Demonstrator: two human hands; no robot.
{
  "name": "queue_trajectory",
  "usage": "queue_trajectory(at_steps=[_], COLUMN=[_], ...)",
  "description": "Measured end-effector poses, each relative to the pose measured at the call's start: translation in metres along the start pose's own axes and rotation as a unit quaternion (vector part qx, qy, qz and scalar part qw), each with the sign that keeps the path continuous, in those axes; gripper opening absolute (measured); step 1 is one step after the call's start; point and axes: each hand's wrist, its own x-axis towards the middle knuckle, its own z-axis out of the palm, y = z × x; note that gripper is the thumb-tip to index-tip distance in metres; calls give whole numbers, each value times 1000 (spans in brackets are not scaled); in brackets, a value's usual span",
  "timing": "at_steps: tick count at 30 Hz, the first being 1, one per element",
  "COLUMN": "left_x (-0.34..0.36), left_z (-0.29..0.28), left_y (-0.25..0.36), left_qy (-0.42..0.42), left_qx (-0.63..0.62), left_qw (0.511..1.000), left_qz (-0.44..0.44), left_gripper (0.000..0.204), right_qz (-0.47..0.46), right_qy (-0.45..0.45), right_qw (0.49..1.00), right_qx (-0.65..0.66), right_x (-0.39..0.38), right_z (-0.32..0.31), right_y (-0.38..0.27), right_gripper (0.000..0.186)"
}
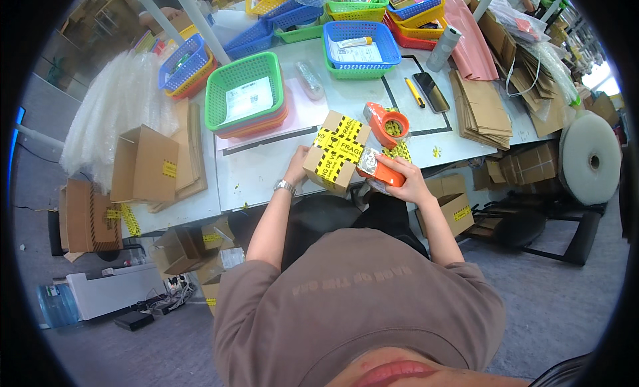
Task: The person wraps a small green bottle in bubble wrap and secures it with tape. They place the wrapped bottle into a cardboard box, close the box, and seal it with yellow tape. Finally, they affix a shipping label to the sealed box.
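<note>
Taped box [337, 151] tilts against left hand [297, 167], right hand [409, 180] curled over dispenser [387, 173].

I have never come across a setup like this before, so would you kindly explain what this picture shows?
Of course. There is no machine here: a person works with bare hands. The one picture comes from a wide fisheye camera worn on the head, looking down, so straight edges bend near the rim.

The left hand holds a small cardboard box crossed with yellow-and-black tape. The right hand grips an orange tape dispenser close beside it.

On the white table lie a second dispenser, a yellow cutter, a dark phone and flat cardboard. Stacked plastic baskets stand farther back, such as this green one.
</note>
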Motion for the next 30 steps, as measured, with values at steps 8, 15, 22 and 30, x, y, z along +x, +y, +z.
queue_trajectory(at_steps=[8, 15, 22, 30], left_x=[-10, -25, -27, -17], left_z=[-29, 21, 26, 26], left_y=[140, 159, 159, 161], left_qy=[142, -79, -56, -80], left_qx=[197, 452, 466, 534], left_qw=[946, 844, 827, 794], left_qz=[214, 279, 310, 281], left_gripper=[33, 57, 63, 87], right_qz=[7, 0, 56, 60], right_qy=[25, 74, -17, -425], right_qw=[1000, 997, 981, 778], right_qx=[-12, 13, -187, -459], right_x=[-4, -6, -3, 63], right_z=[10, 28, 5, 8], right_y=[1, -23, -57, -86], right_gripper=[68, 75, 69, 44])
